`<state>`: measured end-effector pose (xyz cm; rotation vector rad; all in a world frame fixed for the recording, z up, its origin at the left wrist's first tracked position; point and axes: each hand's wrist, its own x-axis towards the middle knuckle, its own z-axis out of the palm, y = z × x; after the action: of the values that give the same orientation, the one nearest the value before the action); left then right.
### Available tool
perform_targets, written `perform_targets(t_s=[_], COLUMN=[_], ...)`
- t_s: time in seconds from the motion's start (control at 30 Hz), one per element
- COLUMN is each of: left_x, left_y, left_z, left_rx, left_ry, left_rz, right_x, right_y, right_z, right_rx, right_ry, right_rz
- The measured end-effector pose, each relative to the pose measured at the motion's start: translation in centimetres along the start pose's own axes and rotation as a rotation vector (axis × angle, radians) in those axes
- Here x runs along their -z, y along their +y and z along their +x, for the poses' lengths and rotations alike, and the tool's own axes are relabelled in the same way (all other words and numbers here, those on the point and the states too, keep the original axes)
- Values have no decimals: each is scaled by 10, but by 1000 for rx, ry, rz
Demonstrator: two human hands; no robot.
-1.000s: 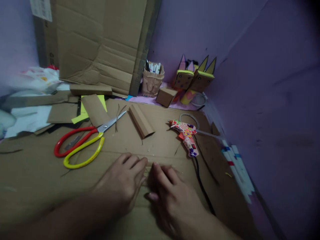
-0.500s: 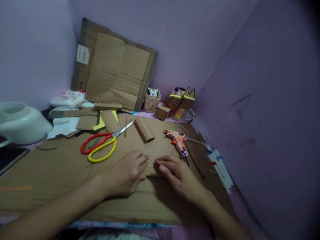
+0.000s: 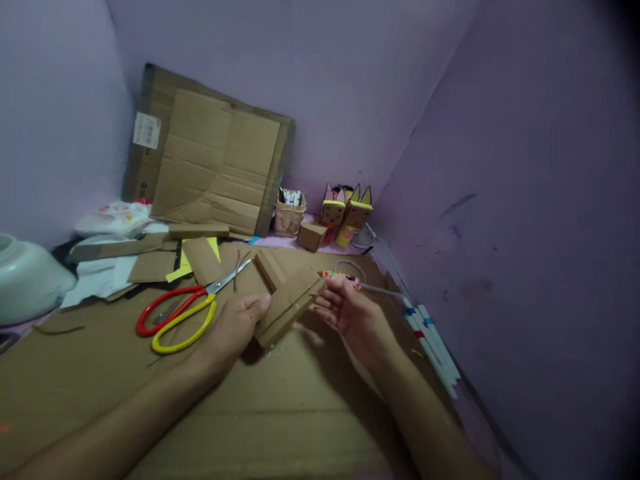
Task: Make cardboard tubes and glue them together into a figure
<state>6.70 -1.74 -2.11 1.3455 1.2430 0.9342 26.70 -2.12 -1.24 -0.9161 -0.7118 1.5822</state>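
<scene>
A folded strip of brown cardboard [image 3: 290,303] is lifted at a tilt above the cardboard work surface [image 3: 280,427]. My left hand [image 3: 237,327] grips its near left end, thumb on top. At the far right end is my right hand [image 3: 353,317], palm partly showing, fingers loosely curled and apart; its upper fingertips meet or nearly meet the strip's edge. Behind the strip lies another folded cardboard piece [image 3: 270,270]. Scissors [image 3: 187,317] with red and yellow handles rest left of it. The patterned glue gun [image 3: 343,277] is mostly hidden behind my right hand.
Markers [image 3: 433,350] lie along the right edge. At the back stand a holder with pens [image 3: 290,217], a small cardboard box [image 3: 311,235] and eared cardboard figures [image 3: 347,213]. Large cardboard sheets [image 3: 215,160] lean on the wall. Paper scraps [image 3: 105,277] and a white vessel [image 3: 33,280] are left.
The cardboard strip has been raised off the surface and tilted in my left hand. My right hand has turned palm up at its right end. The camera view has shifted slightly.
</scene>
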Motion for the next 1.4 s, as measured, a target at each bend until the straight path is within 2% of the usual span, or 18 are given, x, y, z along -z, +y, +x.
perform_targets(t_s=[0.13,0.3,0.4,0.53,0.63,0.7,0.83,0.93,1.0,1.2,1.27,1.4], left_x=[-11,-16,-16,-11,-7,-6,-6,-6,-6,-5,-4,-1], left_y=[-4,-8,-4,1,2,1,-2,-4,-6,-4,-4,-3], left_z=[-3,-10,-13,-14,-13,-13,-13,-14,-15,-15,-15,-17], left_rx=[97,189,226,128,79,75,86,93,91,70,71,41], left_ry=[-19,-10,-73,-160,-207,-217,-185,-223,-250,-281,-288,-237], left_rz=[-171,-307,-284,-287,-371,-360,-279,-304,-328,-336,-332,-279], right_x=[-21,-24,-19,-15,-14,-14,-11,-8,-8,-11,-9,-3], right_y=[17,29,32,33,32,30,26,28,29,29,28,22], right_z=[-1,-3,-3,-7,-11,-13,-12,-12,-11,-12,-12,-10], right_rx=[21,84,72,5,-26,79,511,723,781,824,795,659], right_ry=[-191,-261,-234,-185,-232,-188,41,10,-21,-78,-79,118], right_rz=[-19,-72,-61,-80,-177,-251,-502,-730,-821,-971,-978,-667])
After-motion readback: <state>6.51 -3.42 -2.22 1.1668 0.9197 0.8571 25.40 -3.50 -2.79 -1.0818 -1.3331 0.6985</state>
